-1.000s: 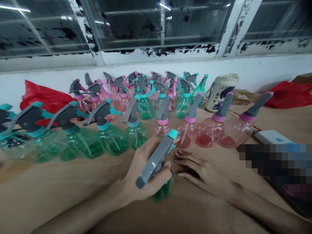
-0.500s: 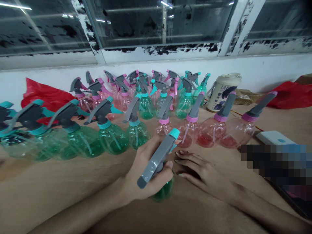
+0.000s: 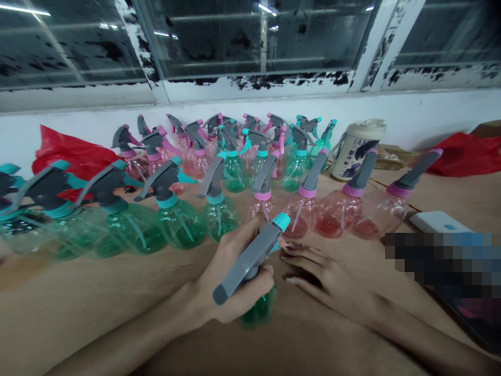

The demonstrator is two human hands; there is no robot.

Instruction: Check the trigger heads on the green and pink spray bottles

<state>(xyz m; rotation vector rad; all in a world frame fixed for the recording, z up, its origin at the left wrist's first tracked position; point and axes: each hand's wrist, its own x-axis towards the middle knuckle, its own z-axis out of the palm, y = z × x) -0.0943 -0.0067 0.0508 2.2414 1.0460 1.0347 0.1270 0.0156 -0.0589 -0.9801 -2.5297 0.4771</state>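
My left hand (image 3: 230, 271) is wrapped round the neck of a green spray bottle (image 3: 256, 310) with a grey head and a turquoise nozzle. That nozzle points away and to the right, and the hand hides the collar and much of the body. My right hand (image 3: 319, 271) lies on the tabletop beside the bottle, its fingers stretched out toward the nozzle and holding nothing. Just beyond my hands runs a row of spray bottles: green ones (image 3: 182, 224) at the left, pink ones (image 3: 338, 214) at the right.
More pink and green spray bottles (image 3: 235, 169) crowd together by the wall. A tumbler (image 3: 356, 149) stands to their right. Red plastic bags (image 3: 72, 156) lie at both sides. At right are a white box (image 3: 440, 222) and a blurred-out dark object (image 3: 465, 308). Windows rise behind.
The held spray bottle has tilted slightly, its grey head shifting a little left and down at the near end. My right hand stays where it was.
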